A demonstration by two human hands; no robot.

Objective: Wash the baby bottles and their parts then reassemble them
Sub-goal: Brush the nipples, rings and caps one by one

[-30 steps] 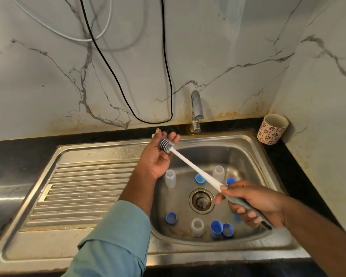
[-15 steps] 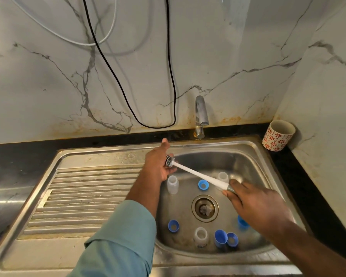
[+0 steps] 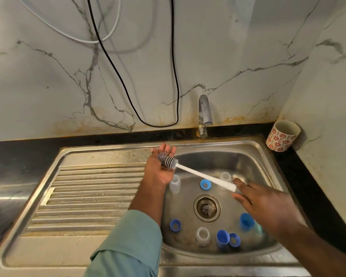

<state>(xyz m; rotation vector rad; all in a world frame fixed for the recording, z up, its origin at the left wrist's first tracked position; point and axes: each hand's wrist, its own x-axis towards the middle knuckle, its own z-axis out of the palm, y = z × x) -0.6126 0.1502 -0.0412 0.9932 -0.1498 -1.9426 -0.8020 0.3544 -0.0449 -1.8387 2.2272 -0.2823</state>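
A bottle brush (image 3: pixel 200 173) with a white handle and grey bristled head slants over the steel sink (image 3: pixel 254 154). Its head lies in the palm of my left hand (image 3: pixel 158 168), which is turned up with the fingers straight. My right hand (image 3: pixel 266 206) grips the handle's lower end, which is hidden under it. In the basin stand three clear bottles, one at the left (image 3: pixel 175 183), one at the back (image 3: pixel 225 175) and one at the front (image 3: pixel 202 235). Several blue caps and rings lie around the drain (image 3: pixel 207 207), among them a ring (image 3: pixel 205 184) and a cap (image 3: pixel 222 238).
The tap (image 3: pixel 204 114) stands at the back of the sink with no water running. A ribbed draining board (image 3: pixel 88 196) lies to the left. A flowered cup (image 3: pixel 282 135) sits in the right corner on the black counter. Cables hang on the marble wall.
My left hand has turned palm up and the brush head now lies across it. My right hand has stayed on the handle, shifting slightly.
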